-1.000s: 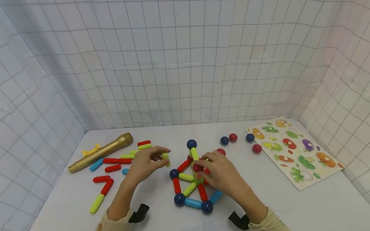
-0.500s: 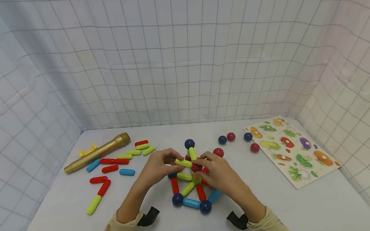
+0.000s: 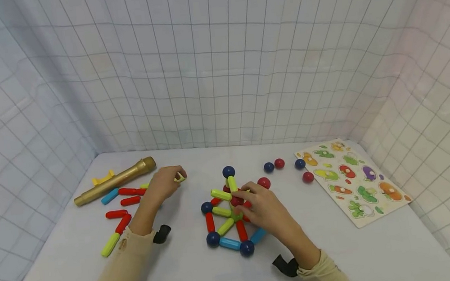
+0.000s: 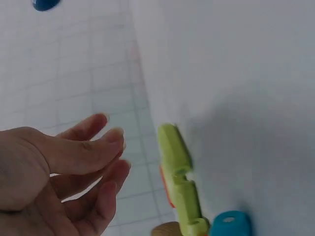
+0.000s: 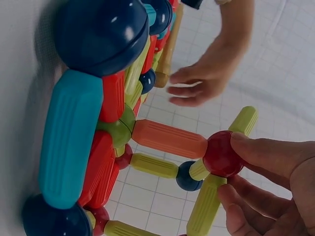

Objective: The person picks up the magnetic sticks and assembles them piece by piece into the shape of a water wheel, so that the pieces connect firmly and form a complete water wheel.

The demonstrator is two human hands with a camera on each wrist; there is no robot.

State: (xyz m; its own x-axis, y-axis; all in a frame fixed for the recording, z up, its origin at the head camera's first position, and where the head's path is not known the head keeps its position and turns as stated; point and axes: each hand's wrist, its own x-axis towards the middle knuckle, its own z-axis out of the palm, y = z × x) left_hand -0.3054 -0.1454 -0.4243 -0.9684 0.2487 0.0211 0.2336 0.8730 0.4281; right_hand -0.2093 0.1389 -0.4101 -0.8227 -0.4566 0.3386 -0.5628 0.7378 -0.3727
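My right hand pinches a red ball between thumb and fingers. The ball tops an upright orange-red magnetic stick that rises from the green hub ball. Several yellow-green sticks join the red ball, one of them pointing left with its outer end free. Around the hub lies a wheel-like frame with blue corner balls, red spokes and blue sticks. At back left, my left hand hovers with loosely bent fingers and holds nothing; yellow-green sticks lie just beyond its fingertips.
Red sticks and a gold microphone lie on the left, beside a yellow piece. Loose balls sit behind the frame on the right. A vegetable puzzle board lies at far right. Grid-patterned cloth walls enclose the table.
My left hand brought a yellow-green stick to the red ball, let go of it there, and moved back left toward the loose sticks. My right hand stays at the ball.
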